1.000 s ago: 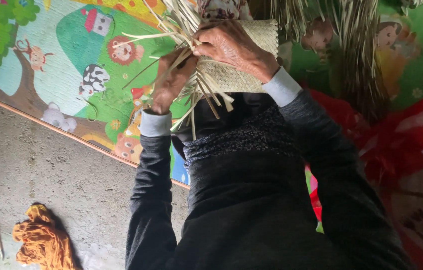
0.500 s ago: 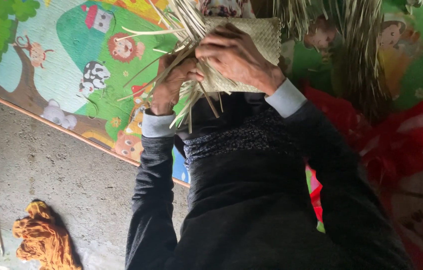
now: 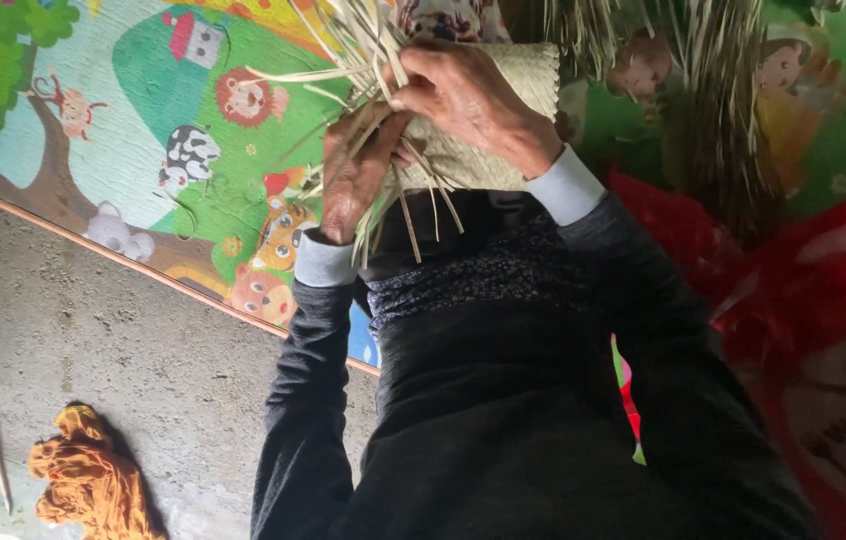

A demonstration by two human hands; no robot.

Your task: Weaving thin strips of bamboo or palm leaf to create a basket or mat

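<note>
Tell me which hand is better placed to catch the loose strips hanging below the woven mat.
Left, probably. The left hand lies among the loose strips at the mat's lower edge; the right hand is pressed on top of the woven mat.

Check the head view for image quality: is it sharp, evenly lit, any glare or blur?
Head view: soft, even daylight, no hard shadows or glare; left hand, right hand and woven straw piece fairly sharp; loose straw strands at the top slightly smeared; dark clothing underexposed, little detail; the picture looks upside down.
</note>
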